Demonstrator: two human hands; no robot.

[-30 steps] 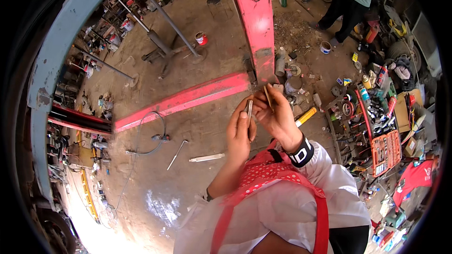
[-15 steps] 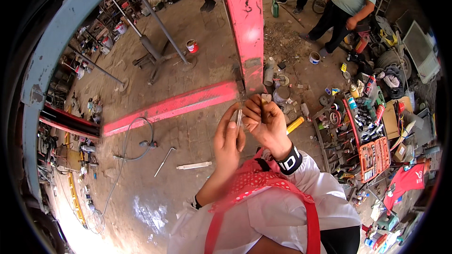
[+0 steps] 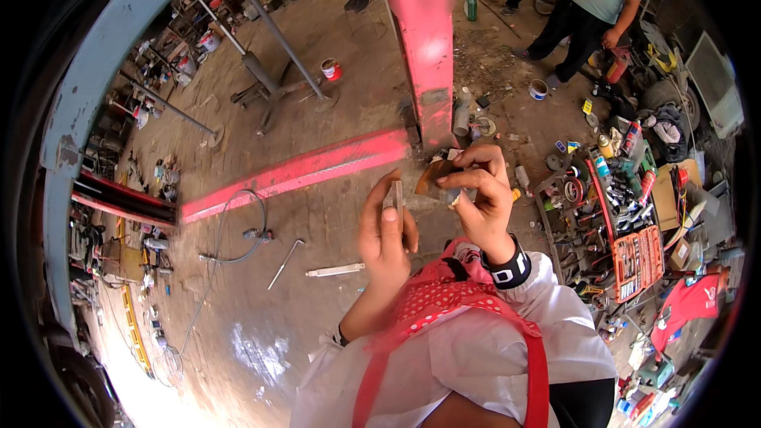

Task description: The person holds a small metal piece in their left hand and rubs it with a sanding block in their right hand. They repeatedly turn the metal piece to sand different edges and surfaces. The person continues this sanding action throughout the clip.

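Up in front of my chest, my left hand (image 3: 384,231) grips a small, narrow, pale flat piece (image 3: 399,196) between thumb and fingers, its long side upright. To its right, my right hand (image 3: 485,204) pinches a thin, bent brown piece (image 3: 431,180) that looks like a scrap of sandpaper; I cannot make out its exact kind. The brown piece points toward the pale one, and a small gap shows between them. Below and left of my hands, a long pale metal bar (image 3: 335,270) and a thin bent metal rod (image 3: 286,263) lie on the floor.
A pink lift post (image 3: 428,55) and its pink floor beam (image 3: 301,172) stand ahead. Cluttered tools and an orange socket set case (image 3: 637,263) are at the right. A grey cable (image 3: 208,301) lies at the left. A person (image 3: 600,0) in a light-green shirt stands far right.
My right hand has moved right, away from my left hand, and turned so the brown piece now shows clearly. My left hand still grips the pale piece. The whole view has shifted slightly.
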